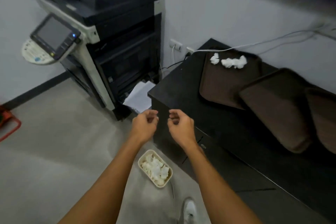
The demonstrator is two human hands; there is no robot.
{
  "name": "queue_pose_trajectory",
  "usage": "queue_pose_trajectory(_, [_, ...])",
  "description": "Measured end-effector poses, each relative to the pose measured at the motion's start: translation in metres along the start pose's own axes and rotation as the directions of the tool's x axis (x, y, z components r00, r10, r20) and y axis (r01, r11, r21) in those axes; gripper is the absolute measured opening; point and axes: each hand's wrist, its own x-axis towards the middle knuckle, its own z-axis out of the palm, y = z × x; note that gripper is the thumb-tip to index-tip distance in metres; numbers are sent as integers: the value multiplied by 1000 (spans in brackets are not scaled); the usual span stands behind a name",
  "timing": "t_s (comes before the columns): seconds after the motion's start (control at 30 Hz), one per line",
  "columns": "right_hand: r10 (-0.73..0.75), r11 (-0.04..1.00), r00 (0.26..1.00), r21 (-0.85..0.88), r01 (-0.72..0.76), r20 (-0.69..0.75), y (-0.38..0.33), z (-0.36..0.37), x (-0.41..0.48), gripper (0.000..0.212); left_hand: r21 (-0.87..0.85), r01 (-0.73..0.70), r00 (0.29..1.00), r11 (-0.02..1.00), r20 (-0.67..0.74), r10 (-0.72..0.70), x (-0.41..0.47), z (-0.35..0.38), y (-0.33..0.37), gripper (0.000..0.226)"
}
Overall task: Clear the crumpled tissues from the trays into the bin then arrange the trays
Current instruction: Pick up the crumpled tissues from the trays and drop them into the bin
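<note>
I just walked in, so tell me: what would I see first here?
Probably the two arms reaching forward, left hand and right hand loosely curled. Below them a cream bin on the floor holds crumpled tissues; two white wads lie on the far brown tray atop the dark cabinet.

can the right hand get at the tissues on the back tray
Probably, with a forward reach: the right hand looks empty, the tissues lie uncovered on the tray, and nothing stands between them.

Matt brown trays (227,85) on a smooth dark cabinet (174,87); fluffy paper tissues (233,62)
</note>
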Motion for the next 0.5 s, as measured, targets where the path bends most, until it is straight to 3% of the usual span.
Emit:
queue_pose_trajectory(0.27, [-116,992,964,18,123,-241,-66,-106,-7,31,6,-295,955,955,26,295,-4,-17,136,23])
queue_pose_trajectory(0.5, [-129,992,925,-53,118,-358,-72,-187,6,31,-19,-405,910,914,93,405,3,11,209,28])
